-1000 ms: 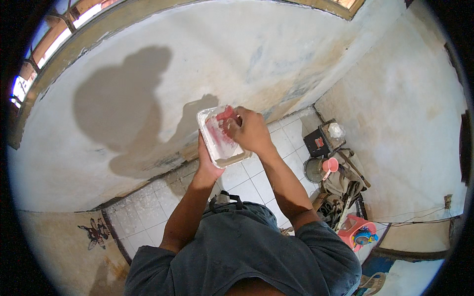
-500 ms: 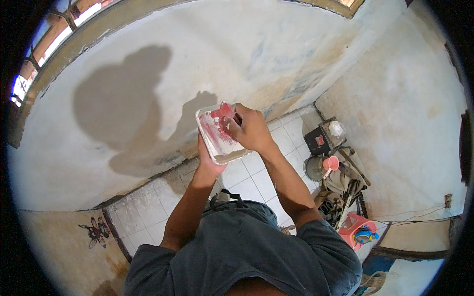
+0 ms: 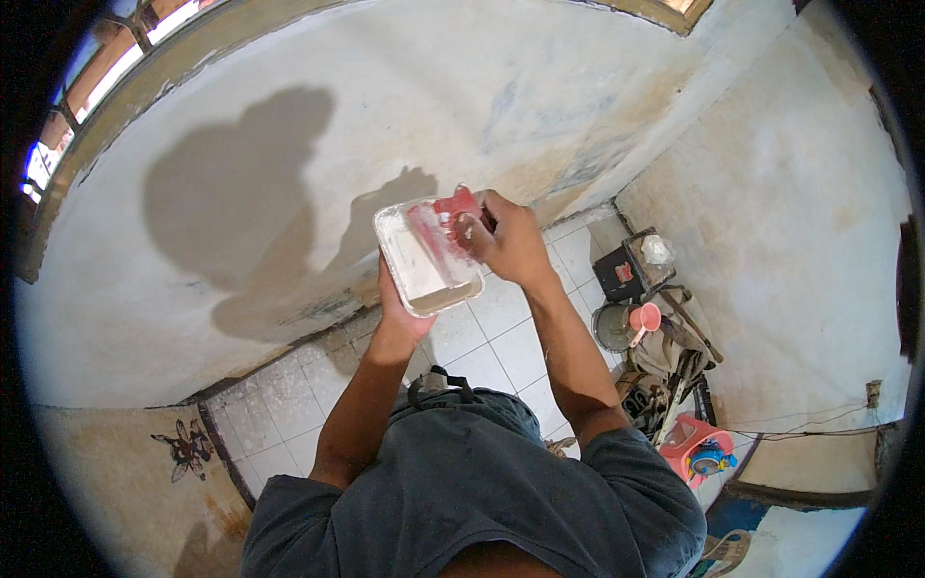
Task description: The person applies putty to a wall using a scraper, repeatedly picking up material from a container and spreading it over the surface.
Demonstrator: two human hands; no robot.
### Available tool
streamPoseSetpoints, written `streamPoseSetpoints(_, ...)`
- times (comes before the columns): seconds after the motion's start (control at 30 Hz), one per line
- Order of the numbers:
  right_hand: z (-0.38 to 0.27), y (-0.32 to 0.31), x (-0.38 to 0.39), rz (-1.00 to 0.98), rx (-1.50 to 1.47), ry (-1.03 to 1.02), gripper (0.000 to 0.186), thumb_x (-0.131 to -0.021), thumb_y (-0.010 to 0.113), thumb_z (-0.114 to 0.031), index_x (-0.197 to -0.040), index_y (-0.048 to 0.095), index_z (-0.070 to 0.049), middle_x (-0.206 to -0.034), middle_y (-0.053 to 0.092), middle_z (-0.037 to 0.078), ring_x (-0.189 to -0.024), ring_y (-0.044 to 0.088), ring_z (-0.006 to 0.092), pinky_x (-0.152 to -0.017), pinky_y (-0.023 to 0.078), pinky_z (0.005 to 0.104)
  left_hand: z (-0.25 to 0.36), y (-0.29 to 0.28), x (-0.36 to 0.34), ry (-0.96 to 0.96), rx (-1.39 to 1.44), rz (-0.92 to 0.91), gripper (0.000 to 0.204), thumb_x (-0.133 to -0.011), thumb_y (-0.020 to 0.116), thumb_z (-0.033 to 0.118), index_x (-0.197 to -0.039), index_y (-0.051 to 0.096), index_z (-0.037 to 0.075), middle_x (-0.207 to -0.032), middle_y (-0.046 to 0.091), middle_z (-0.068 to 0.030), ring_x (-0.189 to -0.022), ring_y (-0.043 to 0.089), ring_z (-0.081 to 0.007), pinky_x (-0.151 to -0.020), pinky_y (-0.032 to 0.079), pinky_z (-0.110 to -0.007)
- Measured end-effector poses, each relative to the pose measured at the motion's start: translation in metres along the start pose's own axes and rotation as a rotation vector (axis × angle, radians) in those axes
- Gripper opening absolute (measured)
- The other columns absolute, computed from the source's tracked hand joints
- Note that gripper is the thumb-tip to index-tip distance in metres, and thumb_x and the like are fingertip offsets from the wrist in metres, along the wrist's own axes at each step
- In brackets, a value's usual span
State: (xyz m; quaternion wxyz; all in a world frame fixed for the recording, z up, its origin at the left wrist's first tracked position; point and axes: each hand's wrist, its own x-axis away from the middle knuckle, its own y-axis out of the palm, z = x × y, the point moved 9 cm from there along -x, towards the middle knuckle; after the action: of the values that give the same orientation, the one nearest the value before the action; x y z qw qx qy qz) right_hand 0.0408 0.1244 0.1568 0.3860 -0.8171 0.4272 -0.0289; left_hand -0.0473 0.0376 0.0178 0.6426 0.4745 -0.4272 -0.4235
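My left hand (image 3: 400, 310) grips a white rectangular tub (image 3: 393, 265) from its lower left side and underneath, in front of the wall. White paste coats its inside. In my right hand (image 3: 517, 243) is a red, broad-bladed putty spreader (image 3: 444, 223), pinched between thumb and fingers. White paste smears its blade, which slants over the right part of the tub. Whether the lower edge of the blade touches the tub, I cannot tell. Part of my left hand's fingers is hidden behind the tub.
Ahead stands a pale, stained wall (image 3: 424, 106) with my shadow on it. On the tiled floor (image 3: 482, 371) at right are a black box (image 3: 617, 273), a dark bucket (image 3: 611, 328), a pink dipper (image 3: 646, 318), piled cloth and tools, and a pink plastic item (image 3: 684, 438).
The spreader has shifted right and slightly up with my right hand, uncovering more of the tub's inside. The tub has moved slightly left and up.
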Motion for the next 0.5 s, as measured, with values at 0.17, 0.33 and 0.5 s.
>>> streamPoseSetpoints(0.17,-0.010,0.019,0.006,-0.051,-0.054,-0.110,0.022,-0.085,0.066,-0.020,-0.090,0.061,0.001,-0.062,0.057,0.014,-0.054,0.052,0.0203,-0.055,0.045,0.0346,-0.001,0.000,-0.003,-0.001,0.012,-0.044,0.050,-0.098,0.038,0.047,-0.131,0.054,0.012,-0.124,0.061,-0.0078,-0.115,0.058,-0.0272,-0.102,0.044,-0.047)
streamPoseSetpoints(0.33,-0.001,0.010,0.007,0.012,-0.117,-0.021,0.019,-0.087,0.064,-0.017,-0.085,0.058,0.001,-0.063,0.057,0.016,-0.055,0.054,0.0204,-0.054,0.045,0.0345,0.002,0.004,0.000,0.021,-0.011,-0.016,0.055,-0.097,0.039,0.053,-0.132,0.053,0.013,-0.128,0.059,-0.0081,-0.116,0.057,-0.0283,-0.102,0.044,-0.048)
streamPoseSetpoints(0.5,-0.009,0.019,0.015,0.029,0.003,-0.129,0.019,-0.086,0.064,-0.018,-0.087,0.059,0.000,-0.064,0.058,0.016,-0.056,0.058,0.0248,-0.054,0.045,0.0355,-0.001,0.007,-0.003,-0.007,0.035,-0.062,0.051,-0.098,0.038,0.048,-0.132,0.052,0.012,-0.126,0.059,-0.0091,-0.115,0.057,-0.0288,-0.102,0.043,-0.049)
